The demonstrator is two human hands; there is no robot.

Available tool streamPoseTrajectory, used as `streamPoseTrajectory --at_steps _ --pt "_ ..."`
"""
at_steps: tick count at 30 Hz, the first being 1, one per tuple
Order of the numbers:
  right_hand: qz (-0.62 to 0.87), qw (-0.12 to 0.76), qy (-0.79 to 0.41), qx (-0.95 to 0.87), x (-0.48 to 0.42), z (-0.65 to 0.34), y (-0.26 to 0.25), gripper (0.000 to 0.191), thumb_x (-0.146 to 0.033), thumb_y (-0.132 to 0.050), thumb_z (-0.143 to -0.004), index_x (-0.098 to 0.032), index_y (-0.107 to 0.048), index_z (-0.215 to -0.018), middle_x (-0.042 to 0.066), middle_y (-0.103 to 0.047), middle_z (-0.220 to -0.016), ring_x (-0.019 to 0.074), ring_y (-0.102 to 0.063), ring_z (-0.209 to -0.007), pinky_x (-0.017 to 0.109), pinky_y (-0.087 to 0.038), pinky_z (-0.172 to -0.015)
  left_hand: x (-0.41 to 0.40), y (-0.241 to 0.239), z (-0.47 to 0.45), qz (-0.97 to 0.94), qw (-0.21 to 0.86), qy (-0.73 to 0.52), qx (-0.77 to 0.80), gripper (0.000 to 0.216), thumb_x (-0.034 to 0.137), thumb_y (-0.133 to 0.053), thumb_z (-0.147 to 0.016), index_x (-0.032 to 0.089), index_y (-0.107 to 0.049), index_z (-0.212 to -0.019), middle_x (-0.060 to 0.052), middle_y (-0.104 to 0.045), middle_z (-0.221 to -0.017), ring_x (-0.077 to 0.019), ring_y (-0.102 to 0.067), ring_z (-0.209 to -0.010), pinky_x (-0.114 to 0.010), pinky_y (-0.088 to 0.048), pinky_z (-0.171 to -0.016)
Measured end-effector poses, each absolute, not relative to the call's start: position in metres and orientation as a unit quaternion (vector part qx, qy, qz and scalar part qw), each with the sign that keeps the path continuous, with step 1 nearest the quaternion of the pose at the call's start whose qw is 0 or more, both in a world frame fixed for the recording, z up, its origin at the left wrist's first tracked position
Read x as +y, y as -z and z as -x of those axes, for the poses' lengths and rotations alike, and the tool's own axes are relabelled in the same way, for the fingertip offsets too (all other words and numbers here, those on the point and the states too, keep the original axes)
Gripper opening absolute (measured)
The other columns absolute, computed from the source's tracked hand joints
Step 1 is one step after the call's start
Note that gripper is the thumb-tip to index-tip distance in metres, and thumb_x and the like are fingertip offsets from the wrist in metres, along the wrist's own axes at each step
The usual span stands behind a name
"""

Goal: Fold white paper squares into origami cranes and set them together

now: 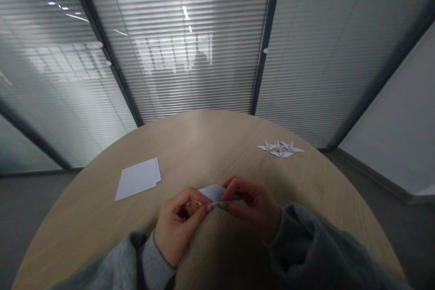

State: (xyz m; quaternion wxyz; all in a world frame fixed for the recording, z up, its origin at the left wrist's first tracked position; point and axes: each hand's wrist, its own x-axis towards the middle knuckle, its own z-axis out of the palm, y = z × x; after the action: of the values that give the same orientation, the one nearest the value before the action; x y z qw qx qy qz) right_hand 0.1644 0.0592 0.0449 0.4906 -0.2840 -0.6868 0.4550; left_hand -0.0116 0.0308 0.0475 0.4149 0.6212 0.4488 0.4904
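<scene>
A small folded piece of white paper [213,191] is held just above the round wooden table [210,145], between both hands. My left hand [178,226] pinches its near left edge with thumb and curled fingers. My right hand [253,206] pinches its right side, fingers bent over the top. Grey sleeves cover both wrists. Most of the paper is hidden behind the fingers.
A small stack of white paper sheets [137,179] lies on the table to the left. Several folded white paper cranes [280,148] sit in a cluster at the far right. Glass walls with blinds [190,45] stand behind the table.
</scene>
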Motion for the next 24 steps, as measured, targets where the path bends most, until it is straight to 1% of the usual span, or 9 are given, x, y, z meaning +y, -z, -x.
streamPoseTrajectory --at_steps 4,9,12,15,20,24 --pt "0.300 0.491 -0.492 -0.653 0.0578 -0.1622 -0.0432 0.031 -0.044 -0.070 -0.070 -0.018 -0.055 -0.062 0.001 -0.057 -0.068 0.0127 -0.054 -0.065 0.025 -0.047 -0.059 0.0317 -0.0452 0.0101 -0.601 0.434 -0.490 0.460 0.024 0.038 -0.064 -0.073 0.016 -0.061 -0.064 0.005 -0.042 -0.048 -0.0085 -0.032 -0.044 -0.020 -0.024 -0.042" --pt "0.328 0.494 -0.526 -0.610 0.0569 -0.1599 -0.0404 0.040 -0.049 -0.072 -0.065 -0.017 -0.050 -0.059 -0.001 -0.054 -0.064 0.0094 -0.049 -0.057 0.022 -0.043 -0.052 0.0326 -0.0431 0.0104 -0.587 0.430 -0.503 0.466 0.024 0.036 -0.067 -0.071 0.016 -0.057 -0.060 0.007 -0.038 -0.047 -0.0075 -0.030 -0.044 -0.019 -0.023 -0.042" --pt "0.339 0.488 -0.534 -0.602 0.0562 -0.1596 -0.0414 0.040 -0.048 -0.073 -0.063 -0.016 -0.049 -0.058 -0.001 -0.055 -0.062 0.0082 -0.049 -0.054 0.021 -0.042 -0.052 0.0327 -0.0436 0.0099 -0.584 0.436 -0.504 0.463 0.025 0.034 -0.067 -0.070 0.017 -0.054 -0.058 0.006 -0.040 -0.049 -0.0082 -0.033 -0.046 -0.019 -0.026 -0.044" --pt "0.347 0.485 -0.543 -0.591 0.0555 -0.1593 -0.0429 0.040 -0.047 -0.075 -0.062 -0.017 -0.049 -0.057 -0.001 -0.055 -0.060 0.0085 -0.051 -0.054 0.021 -0.042 -0.050 0.0328 -0.0446 0.0085 -0.579 0.440 -0.504 0.466 0.026 0.034 -0.068 -0.068 0.017 -0.052 -0.056 0.007 -0.039 -0.049 -0.0087 -0.034 -0.047 -0.019 -0.027 -0.044" --pt "0.353 0.486 -0.545 -0.585 0.0555 -0.1587 -0.0414 0.039 -0.047 -0.075 -0.061 -0.017 -0.050 -0.057 0.001 -0.061 -0.061 0.0105 -0.055 -0.055 0.022 -0.043 -0.050 0.0327 -0.0451 0.0075 -0.582 0.427 -0.499 0.479 0.027 0.034 -0.068 -0.068 0.017 -0.051 -0.054 0.007 -0.036 -0.049 -0.0083 -0.031 -0.046 -0.020 -0.025 -0.044" --pt "0.350 0.491 -0.545 -0.583 0.0563 -0.1592 -0.0393 0.038 -0.047 -0.075 -0.062 -0.018 -0.051 -0.058 0.001 -0.062 -0.060 0.0109 -0.056 -0.055 0.022 -0.044 -0.050 0.0322 -0.0456 0.0077 -0.592 0.417 -0.488 0.487 0.027 0.033 -0.067 -0.068 0.017 -0.050 -0.054 0.008 -0.032 -0.047 -0.0075 -0.027 -0.044 -0.020 -0.021 -0.042"
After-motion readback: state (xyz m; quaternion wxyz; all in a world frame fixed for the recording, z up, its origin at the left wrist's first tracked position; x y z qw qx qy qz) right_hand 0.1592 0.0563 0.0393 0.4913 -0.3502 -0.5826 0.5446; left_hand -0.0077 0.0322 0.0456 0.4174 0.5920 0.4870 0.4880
